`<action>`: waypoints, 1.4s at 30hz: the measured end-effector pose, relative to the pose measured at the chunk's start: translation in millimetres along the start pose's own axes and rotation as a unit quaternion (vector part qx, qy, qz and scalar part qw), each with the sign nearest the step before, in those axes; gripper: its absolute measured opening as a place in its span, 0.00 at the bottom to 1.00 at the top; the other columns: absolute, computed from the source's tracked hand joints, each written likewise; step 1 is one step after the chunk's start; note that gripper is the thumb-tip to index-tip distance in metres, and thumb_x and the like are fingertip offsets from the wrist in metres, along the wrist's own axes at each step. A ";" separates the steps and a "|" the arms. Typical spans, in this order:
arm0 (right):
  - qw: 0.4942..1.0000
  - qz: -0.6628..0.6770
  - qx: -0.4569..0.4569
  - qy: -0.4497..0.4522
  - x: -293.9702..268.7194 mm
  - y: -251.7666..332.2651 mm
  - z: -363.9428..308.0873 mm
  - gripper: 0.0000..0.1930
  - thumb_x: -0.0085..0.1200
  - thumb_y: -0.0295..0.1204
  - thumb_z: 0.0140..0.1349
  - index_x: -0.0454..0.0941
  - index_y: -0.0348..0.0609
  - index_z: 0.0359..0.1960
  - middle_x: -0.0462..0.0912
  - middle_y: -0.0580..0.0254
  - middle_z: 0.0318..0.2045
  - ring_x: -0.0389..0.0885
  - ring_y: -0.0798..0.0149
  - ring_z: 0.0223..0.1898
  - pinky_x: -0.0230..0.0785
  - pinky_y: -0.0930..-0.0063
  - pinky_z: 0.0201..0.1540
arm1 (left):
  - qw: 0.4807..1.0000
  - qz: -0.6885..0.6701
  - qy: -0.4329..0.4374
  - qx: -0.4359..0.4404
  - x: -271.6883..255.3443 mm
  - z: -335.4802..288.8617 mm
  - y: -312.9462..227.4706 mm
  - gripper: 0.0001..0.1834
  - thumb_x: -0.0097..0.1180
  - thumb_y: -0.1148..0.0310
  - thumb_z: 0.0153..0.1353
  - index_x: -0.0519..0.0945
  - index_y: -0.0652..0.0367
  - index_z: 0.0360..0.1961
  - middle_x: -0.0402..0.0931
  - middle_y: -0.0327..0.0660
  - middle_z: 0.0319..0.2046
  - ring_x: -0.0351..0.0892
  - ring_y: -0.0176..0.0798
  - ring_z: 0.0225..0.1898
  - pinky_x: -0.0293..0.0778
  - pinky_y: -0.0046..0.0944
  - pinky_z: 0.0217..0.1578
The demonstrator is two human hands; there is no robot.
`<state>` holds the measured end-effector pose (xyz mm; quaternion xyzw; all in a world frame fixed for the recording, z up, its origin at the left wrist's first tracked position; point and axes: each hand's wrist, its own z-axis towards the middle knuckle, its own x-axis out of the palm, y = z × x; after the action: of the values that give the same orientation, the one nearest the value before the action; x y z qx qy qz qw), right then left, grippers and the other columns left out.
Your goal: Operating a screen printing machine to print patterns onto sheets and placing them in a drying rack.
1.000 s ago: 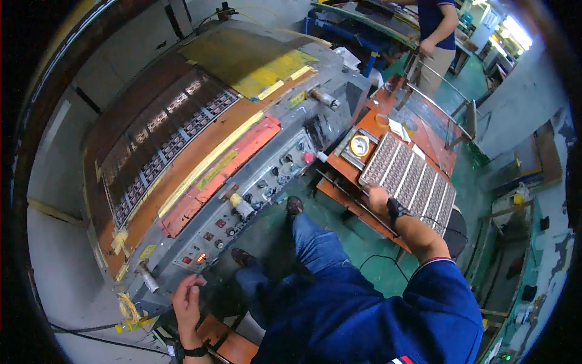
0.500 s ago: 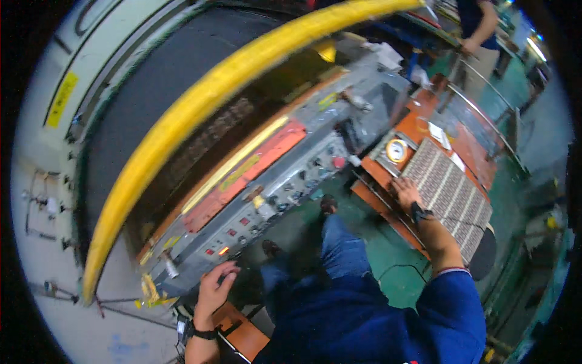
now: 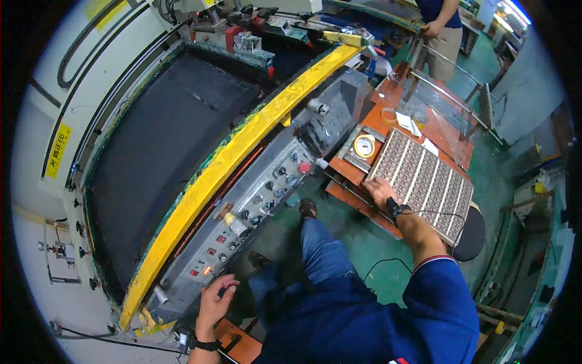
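Note:
My left hand (image 3: pixel 216 301) is in the air beside the near end of the machine's grey control panel (image 3: pixel 247 203). Its fingers are loosely bent, with a gap between thumb and fingertips, and nothing shows in it. My right hand (image 3: pixel 382 194) lies with fingers stretched over the near left edge of a stack of brown-and-cream patterned sheets (image 3: pixel 424 182) on an orange table (image 3: pixel 357 195). Left of the panel, a large screen-printing frame with a yellow front bar (image 3: pixel 233 155) and dark mesh (image 3: pixel 163 115) is down over the machine bed.
A round white dial with a yellow rim (image 3: pixel 364 145) sits beside the sheets. Tape rolls and paper scraps (image 3: pixel 407 123) lie farther back. Another person's hand (image 3: pixel 431 28) grips a metal rack at the top right. A black round stool (image 3: pixel 470 236) stands beyond the table.
The yellow-barred frame has come down over the bed, hiding the orange strip and the patterned sheet beneath. The view has shifted; my right hand stays on the sheets and my left stays by the panel.

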<state>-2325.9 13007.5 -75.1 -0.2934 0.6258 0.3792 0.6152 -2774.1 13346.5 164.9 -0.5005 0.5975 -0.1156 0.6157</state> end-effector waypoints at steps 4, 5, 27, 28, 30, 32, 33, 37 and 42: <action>0.999 -0.002 0.025 -0.024 7.4 -10.0 -11.0 0.22 0.45 0.27 0.59 0.71 0.44 0.57 0.77 0.62 0.52 0.70 0.57 0.54 0.64 0.62 0.57 | 1.000 -0.017 0.010 0.002 8.3 2.8 -4.7 0.15 0.56 0.76 0.59 0.78 0.63 0.48 0.84 0.43 0.38 0.82 0.35 0.41 0.75 0.35 0.44; 0.999 -0.002 0.024 -0.024 7.1 -8.8 -12.4 0.22 0.45 0.27 0.59 0.71 0.44 0.57 0.77 0.62 0.52 0.70 0.57 0.54 0.64 0.62 0.57 | 1.000 -0.026 0.008 0.002 9.7 3.3 -3.6 0.15 0.56 0.76 0.59 0.78 0.64 0.48 0.84 0.43 0.38 0.82 0.35 0.41 0.75 0.35 0.44; 0.952 0.277 -0.042 -0.122 -171.4 176.4 -108.3 0.21 0.58 0.25 0.55 0.73 0.35 0.52 0.74 0.47 0.55 0.71 0.46 0.55 0.62 0.58 0.60 | 0.876 -0.434 0.210 0.025 226.6 159.4 -82.3 0.16 0.49 0.73 0.67 0.72 0.67 0.55 0.78 0.40 0.45 0.76 0.32 0.44 0.73 0.33 0.47; 0.957 0.232 0.030 -0.174 -170.9 158.6 -115.3 0.23 0.58 0.26 0.57 0.71 0.34 0.54 0.72 0.44 0.57 0.68 0.43 0.59 0.58 0.56 0.63 | 0.877 -0.436 0.199 0.025 206.9 149.3 -78.2 0.16 0.49 0.73 0.67 0.72 0.67 0.55 0.78 0.40 0.45 0.76 0.32 0.44 0.73 0.33 0.47; 0.914 0.217 0.205 -0.277 -153.9 112.6 -126.7 0.27 0.56 0.29 0.61 0.64 0.36 0.61 0.63 0.46 0.64 0.60 0.47 0.65 0.50 0.58 0.68 | 0.903 -0.375 0.148 0.148 163.3 129.1 -65.6 0.17 0.49 0.72 0.68 0.72 0.67 0.55 0.77 0.39 0.47 0.76 0.31 0.45 0.72 0.33 0.49; 0.847 0.249 0.311 -0.351 -126.8 59.4 -136.5 0.29 0.49 0.38 0.68 0.59 0.35 0.65 0.57 0.48 0.67 0.55 0.50 0.68 0.46 0.60 0.69 | 0.912 -0.374 0.116 0.126 105.6 94.1 -64.3 0.17 0.48 0.72 0.68 0.71 0.66 0.56 0.77 0.39 0.47 0.75 0.31 0.47 0.71 0.33 0.51; 0.814 0.288 0.361 -0.352 -114.4 47.0 -133.3 0.30 0.41 0.46 0.72 0.58 0.36 0.66 0.60 0.49 0.66 0.59 0.50 0.66 0.49 0.60 0.68 | 0.919 -0.372 0.070 0.115 82.9 78.0 -53.5 0.16 0.49 0.71 0.68 0.73 0.65 0.54 0.77 0.37 0.44 0.74 0.28 0.44 0.71 0.32 0.47; 0.533 0.731 0.381 -0.189 -98.7 68.6 -96.3 0.32 0.35 0.54 0.71 0.63 0.37 0.63 0.70 0.50 0.59 0.69 0.53 0.59 0.57 0.62 0.64 | 0.906 -0.405 -0.087 0.092 13.3 0.5 2.1 0.14 0.51 0.70 0.67 0.75 0.65 0.50 0.77 0.35 0.42 0.74 0.27 0.41 0.71 0.30 0.44; 0.500 0.829 0.190 -0.165 -104.4 147.6 -32.6 0.34 0.30 0.53 0.72 0.67 0.33 0.61 0.71 0.53 0.60 0.67 0.56 0.62 0.54 0.62 0.66 | 0.887 -0.320 -0.326 0.075 -27.4 -85.0 51.0 0.15 0.48 0.66 0.69 0.75 0.63 0.50 0.78 0.37 0.43 0.76 0.31 0.42 0.71 0.32 0.45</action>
<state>-2459.4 13049.6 43.9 0.5512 0.5270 0.6287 0.1523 -2876.8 13350.2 161.8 -0.6263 0.1606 -0.1809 0.7411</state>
